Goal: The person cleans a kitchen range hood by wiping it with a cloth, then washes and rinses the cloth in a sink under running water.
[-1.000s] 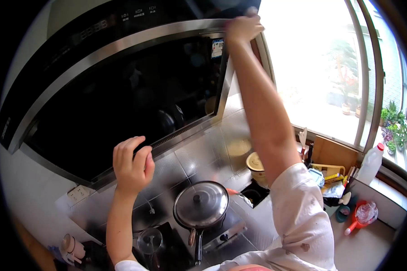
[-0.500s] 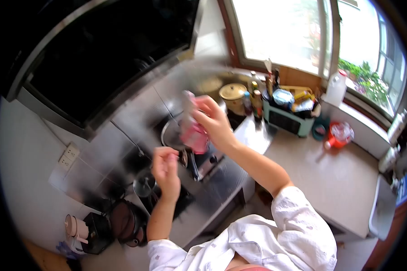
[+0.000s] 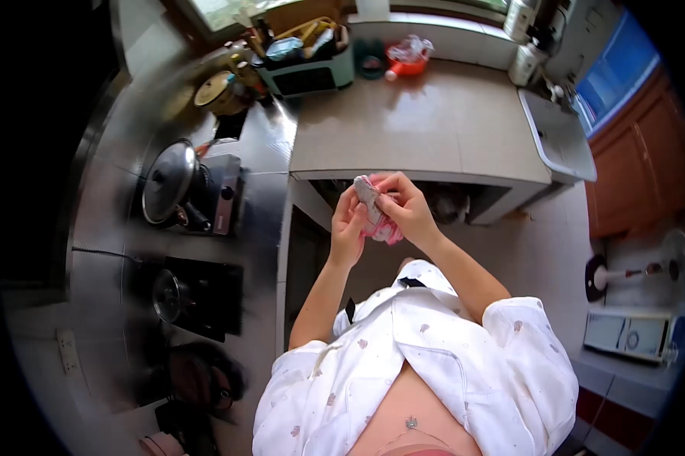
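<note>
Both hands meet in front of my body, below the front edge of the counter. A crumpled pink and whitish cloth (image 3: 374, 210) is between them. My left hand (image 3: 348, 226) has its fingers closed on the cloth's left side. From the right, my right hand (image 3: 407, 207) pinches the same cloth near its top. The cloth's lower pink part hangs between the two hands.
A lidded pan (image 3: 169, 181) sits on a gas stove (image 3: 223, 194) at the left, with a black cooktop (image 3: 206, 296) nearer. On the counter (image 3: 403, 125) stand a green holder (image 3: 308, 78) and a red container (image 3: 408, 65). A sink (image 3: 559, 137) is at the right.
The view has swung right and down from the range hood. My right hand has come down from the hood's upper corner, and both hands now hold the cloth together in front of my body.
</note>
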A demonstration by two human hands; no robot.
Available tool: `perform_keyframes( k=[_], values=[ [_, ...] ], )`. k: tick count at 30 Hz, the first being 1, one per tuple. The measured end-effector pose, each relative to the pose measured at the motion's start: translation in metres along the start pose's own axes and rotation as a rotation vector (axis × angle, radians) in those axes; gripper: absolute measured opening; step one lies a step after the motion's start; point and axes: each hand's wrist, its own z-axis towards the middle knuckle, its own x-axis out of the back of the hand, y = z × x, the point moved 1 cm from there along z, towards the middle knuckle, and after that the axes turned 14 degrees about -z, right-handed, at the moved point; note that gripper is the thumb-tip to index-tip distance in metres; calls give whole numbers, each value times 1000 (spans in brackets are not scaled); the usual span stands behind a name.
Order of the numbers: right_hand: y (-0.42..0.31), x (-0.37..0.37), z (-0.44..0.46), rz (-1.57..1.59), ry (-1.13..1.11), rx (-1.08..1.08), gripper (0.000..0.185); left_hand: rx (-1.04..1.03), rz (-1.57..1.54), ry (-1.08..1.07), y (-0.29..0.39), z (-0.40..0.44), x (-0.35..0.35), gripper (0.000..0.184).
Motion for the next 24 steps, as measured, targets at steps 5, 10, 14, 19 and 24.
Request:
perform_keyframes(
  k=[5, 10, 14, 19, 24],
  values=[
    [-10, 81, -40, -308, 159, 56, 10, 180, 66, -105, -41, 2, -37, 27],
    [-27, 167, -98, -105, 281, -217, 12, 331, 230, -209, -107, 17, -94, 31],
    [-54, 250, -151, -278, 293, -291, 11, 403, 644, -417, -191, 26, -146, 29],
    [-72, 354, -218, -292, 423, -370, 10, 520, 265, -408, -295, 26, -213, 16],
    [-73, 416, -255, -221, 574, -299, 17, 523, 29, -179, -383, 26, -271, 13]
  ],
)
